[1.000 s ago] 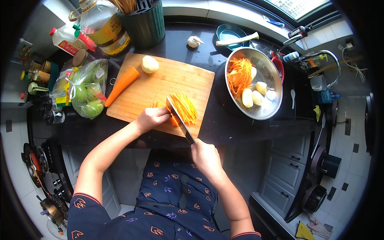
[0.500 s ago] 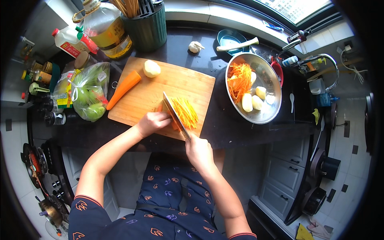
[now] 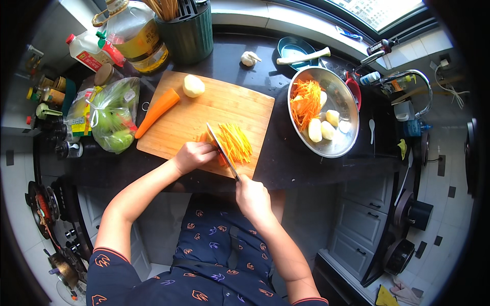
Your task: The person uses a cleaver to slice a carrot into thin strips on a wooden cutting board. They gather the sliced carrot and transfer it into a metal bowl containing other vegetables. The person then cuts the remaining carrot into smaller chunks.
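Observation:
My right hand is wrapped round the handle of a kitchen knife, its blade pointing away from me over the wooden cutting board. Just left of the blade, my left hand has its fingers curled down on a cut piece of carrot, mostly hidden beneath them. Thin carrot strips lie in a pile against the blade's right side. A peeled half carrot slants across the board's left edge. Beyond it, a peeled potato sits near the far left corner.
Right of the board stands a steel bowl with shredded carrot and several peeled potatoes. A garlic bulb and a teal bowl are behind. Bagged green vegetables, an oil jug and a green utensil holder line the left.
The knife blade has shifted slightly left and its upper side looks more tilted. My right hand has moved slightly with it; my left hand stays in nearly the same place.

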Tool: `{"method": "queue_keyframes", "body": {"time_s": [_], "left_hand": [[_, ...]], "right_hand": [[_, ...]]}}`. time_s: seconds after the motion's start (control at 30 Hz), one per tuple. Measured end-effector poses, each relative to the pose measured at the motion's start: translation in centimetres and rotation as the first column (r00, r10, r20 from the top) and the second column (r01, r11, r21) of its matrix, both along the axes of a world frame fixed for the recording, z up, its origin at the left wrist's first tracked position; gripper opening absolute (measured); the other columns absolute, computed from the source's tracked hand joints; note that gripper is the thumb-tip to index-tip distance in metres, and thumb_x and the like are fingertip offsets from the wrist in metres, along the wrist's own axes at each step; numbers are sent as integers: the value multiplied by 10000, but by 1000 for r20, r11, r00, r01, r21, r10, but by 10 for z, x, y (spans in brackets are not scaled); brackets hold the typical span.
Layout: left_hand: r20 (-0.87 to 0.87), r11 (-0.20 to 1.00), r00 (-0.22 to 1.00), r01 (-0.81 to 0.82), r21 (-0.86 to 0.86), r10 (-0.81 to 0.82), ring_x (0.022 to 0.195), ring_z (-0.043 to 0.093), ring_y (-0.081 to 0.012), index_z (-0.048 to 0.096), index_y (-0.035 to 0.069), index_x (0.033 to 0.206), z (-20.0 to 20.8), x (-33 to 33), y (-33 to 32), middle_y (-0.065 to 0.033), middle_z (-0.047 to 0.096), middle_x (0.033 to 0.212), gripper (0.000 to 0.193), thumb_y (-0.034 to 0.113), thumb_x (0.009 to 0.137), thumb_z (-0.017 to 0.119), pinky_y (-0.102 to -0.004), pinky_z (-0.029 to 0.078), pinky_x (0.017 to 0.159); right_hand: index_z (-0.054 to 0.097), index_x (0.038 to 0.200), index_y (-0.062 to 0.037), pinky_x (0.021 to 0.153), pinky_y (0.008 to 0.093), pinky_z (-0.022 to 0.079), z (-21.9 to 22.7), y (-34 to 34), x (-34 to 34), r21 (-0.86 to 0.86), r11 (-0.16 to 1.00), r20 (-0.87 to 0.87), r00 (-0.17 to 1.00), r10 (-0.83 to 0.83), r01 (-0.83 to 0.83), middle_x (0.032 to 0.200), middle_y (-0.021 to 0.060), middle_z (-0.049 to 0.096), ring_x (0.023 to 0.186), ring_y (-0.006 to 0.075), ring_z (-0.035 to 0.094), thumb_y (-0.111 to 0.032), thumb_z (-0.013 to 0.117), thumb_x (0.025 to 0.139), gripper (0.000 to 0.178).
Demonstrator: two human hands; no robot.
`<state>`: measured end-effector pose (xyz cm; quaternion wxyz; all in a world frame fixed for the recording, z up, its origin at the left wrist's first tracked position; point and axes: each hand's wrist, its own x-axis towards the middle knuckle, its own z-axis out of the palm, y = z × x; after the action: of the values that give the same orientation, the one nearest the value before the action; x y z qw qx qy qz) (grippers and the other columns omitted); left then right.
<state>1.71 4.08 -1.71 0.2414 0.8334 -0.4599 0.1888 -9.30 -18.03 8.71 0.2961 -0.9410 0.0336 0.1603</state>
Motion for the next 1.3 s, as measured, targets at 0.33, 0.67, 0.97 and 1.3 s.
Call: {"method": "queue_keyframes", "body": {"time_s": [0.33, 0.67, 0.97, 1.3], "left_hand": [[-15, 999, 1000, 6, 48, -5, 731, 689, -167, 708, 141, 916, 3, 1, -1, 6, 659, 818, 153, 115, 765, 696, -288, 583, 591], [-17, 999, 1000, 18, 44, -17, 737, 688, -171, 710, 125, 908, 1, -3, 3, -9, 667, 847, 135, 112, 775, 690, -292, 578, 592], [-2, 1000, 1000, 13, 29, -13, 780, 717, -173, 721, 114, 923, 0, -5, 3, -23, 713, 906, 145, 104, 781, 691, -288, 593, 628], [-79, 994, 997, 10, 109, -1, 823, 738, -209, 737, 96, 958, 1, -8, 6, -51, 736, 954, 175, 101, 790, 689, -306, 615, 692]], "right_hand": [[709, 1000, 5, 807, 518, 587, -30, -2, 34, 83, 996, 9, 1000, 10, -11, 864, 272, 715, 861, 439, 719, -179, 636, 939, 207], [667, 971, -27, 706, 549, 574, -4, -11, 6, 80, 997, 68, 998, 9, -14, 757, 277, 680, 753, 470, 696, -164, 607, 967, 150], [661, 944, -20, 704, 547, 582, -5, -8, 3, 42, 999, 39, 999, 28, -29, 750, 276, 685, 742, 469, 702, -140, 605, 957, 132], [683, 973, -22, 736, 552, 580, -26, -3, 16, 136, 990, 121, 991, -50, 33, 807, 281, 695, 798, 479, 701, -183, 618, 967, 174]]}}
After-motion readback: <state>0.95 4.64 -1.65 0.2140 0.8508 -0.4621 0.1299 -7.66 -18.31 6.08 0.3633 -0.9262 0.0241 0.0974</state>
